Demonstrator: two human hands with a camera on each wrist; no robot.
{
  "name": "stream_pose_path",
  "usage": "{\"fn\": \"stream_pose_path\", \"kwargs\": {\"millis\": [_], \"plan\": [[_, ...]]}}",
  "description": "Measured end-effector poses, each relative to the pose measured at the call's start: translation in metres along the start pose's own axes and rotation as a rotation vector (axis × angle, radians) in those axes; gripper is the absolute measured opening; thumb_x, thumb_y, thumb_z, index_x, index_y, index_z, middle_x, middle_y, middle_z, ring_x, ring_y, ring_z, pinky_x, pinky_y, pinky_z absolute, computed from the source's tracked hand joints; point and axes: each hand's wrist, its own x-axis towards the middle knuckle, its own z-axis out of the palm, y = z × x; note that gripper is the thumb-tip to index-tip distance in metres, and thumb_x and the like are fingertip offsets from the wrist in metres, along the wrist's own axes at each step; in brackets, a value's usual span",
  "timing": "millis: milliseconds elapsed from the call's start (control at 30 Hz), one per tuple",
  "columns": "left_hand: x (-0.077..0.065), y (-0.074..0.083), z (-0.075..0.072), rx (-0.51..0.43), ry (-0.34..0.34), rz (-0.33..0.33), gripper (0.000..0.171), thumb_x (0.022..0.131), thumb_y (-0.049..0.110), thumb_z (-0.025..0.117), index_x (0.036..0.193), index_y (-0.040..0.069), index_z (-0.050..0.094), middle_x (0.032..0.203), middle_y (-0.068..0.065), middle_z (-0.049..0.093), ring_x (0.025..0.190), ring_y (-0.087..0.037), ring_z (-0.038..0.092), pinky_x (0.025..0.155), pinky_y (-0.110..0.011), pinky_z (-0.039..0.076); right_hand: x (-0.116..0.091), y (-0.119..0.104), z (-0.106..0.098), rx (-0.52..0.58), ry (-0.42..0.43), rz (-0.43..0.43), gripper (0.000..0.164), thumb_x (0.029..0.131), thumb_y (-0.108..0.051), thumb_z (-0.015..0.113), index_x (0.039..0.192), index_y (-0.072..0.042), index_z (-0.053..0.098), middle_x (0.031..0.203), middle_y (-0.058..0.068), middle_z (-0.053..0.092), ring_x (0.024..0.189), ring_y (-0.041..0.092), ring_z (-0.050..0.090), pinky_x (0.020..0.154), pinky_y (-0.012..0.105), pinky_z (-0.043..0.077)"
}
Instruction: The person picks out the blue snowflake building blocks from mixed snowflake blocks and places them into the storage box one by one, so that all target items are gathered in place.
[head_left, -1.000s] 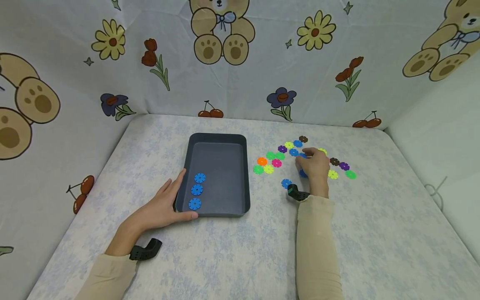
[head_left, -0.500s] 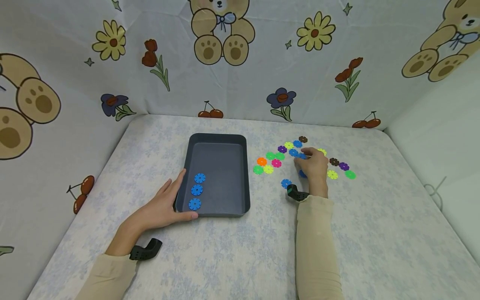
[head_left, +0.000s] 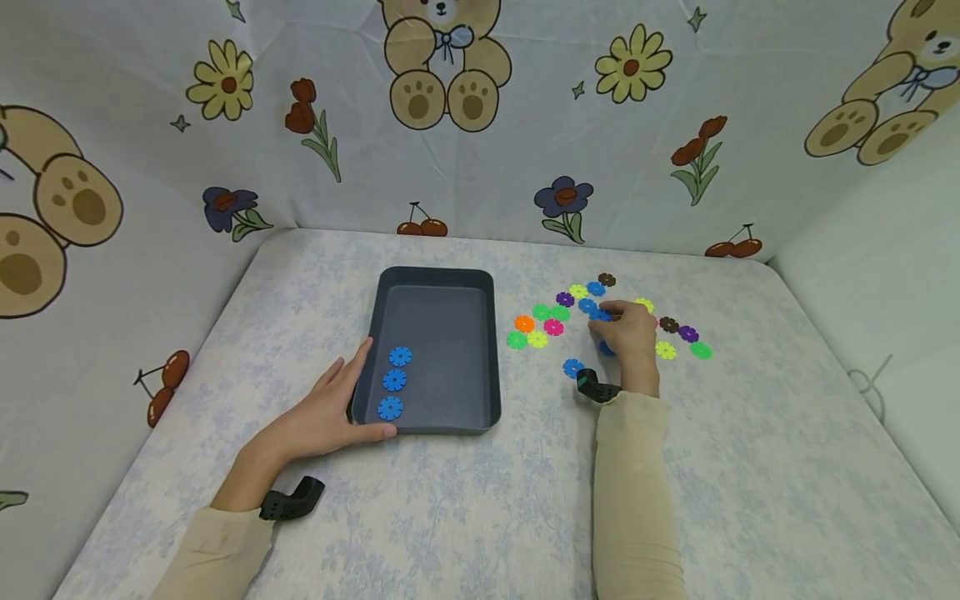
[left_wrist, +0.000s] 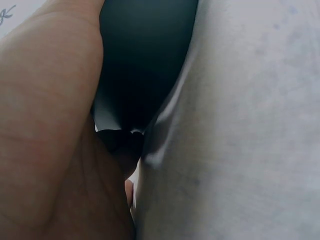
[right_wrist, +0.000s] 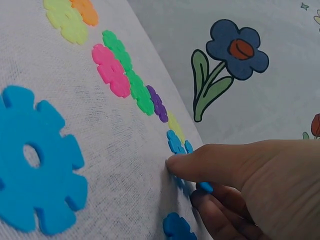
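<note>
My left hand (head_left: 322, 421) rests against the near left corner of a dark grey baking tray (head_left: 487, 367), fingers straight along its left side and thumb at the front rim. Inside the tray, three blue notched plastic discs (head_left: 393, 380) lie in a column along the left. Among loose discs to the right of the tray, my right hand (head_left: 630, 333) pinches a blue notched disc (right_wrist: 205, 187) between thumb and fingers, close over the tabletop. Part of that disc is hidden by the hand. A large blue disc (right_wrist: 40, 160) lies nearer the wrist camera.
Several discs in green (head_left: 517, 340), orange (head_left: 523, 323), pink (head_left: 553, 327), yellow (head_left: 665, 350), purple (head_left: 688, 333) and brown (head_left: 669, 324) are scattered around the right hand. A patterned cloth wall (head_left: 480, 183) stands behind the pale table (head_left: 487, 517).
A blue disc at the right fingertips has shifted slightly left and toward the front with the fingers. The left hand and the tray stay where they were.
</note>
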Motion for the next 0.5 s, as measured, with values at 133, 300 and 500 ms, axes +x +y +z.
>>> {"fn": "stream_pose_path", "kwargs": {"millis": [133,300,500], "plan": [[-0.0002,0.0001,0.0000,-0.005,-0.004,-0.005,0.131,0.080,0.067,0.079,0.165,0.034,-0.014,0.174,-0.010,0.001,0.156,-0.052,-0.005,0.113,-0.082,0.014,0.0000,0.0000,0.0005,-0.005,-0.001,-0.012,0.047,0.095,-0.020,0.074,0.138,-0.003,0.065,0.134,0.022,0.064,0.122,0.037,0.059,0.106,0.052,0.051],[0.0003,0.0000,0.0000,-0.011,-0.005,-0.002,0.131,0.080,0.066,0.080,0.165,0.034,-0.014,0.174,-0.012,0.002,0.155,-0.053,-0.006,0.113,-0.082,0.014,0.0002,-0.0002,0.0019,0.000,0.002,-0.044,0.048,0.096,-0.022,0.073,0.139,-0.003,0.064,0.138,0.021,0.064,0.126,0.038,0.059,0.108,0.052,0.050],[0.0005,0.0001,-0.0002,-0.012,-0.003,0.005,0.131,0.080,0.066,0.080,0.165,0.033,-0.014,0.174,-0.012,0.002,0.156,-0.052,-0.006,0.114,-0.081,0.013,0.0005,-0.0040,0.0041,0.002,0.007,-0.094,0.047,0.097,-0.023,0.072,0.139,-0.003,0.064,0.138,0.020,0.064,0.125,0.037,0.060,0.106,0.051,0.051]]}}
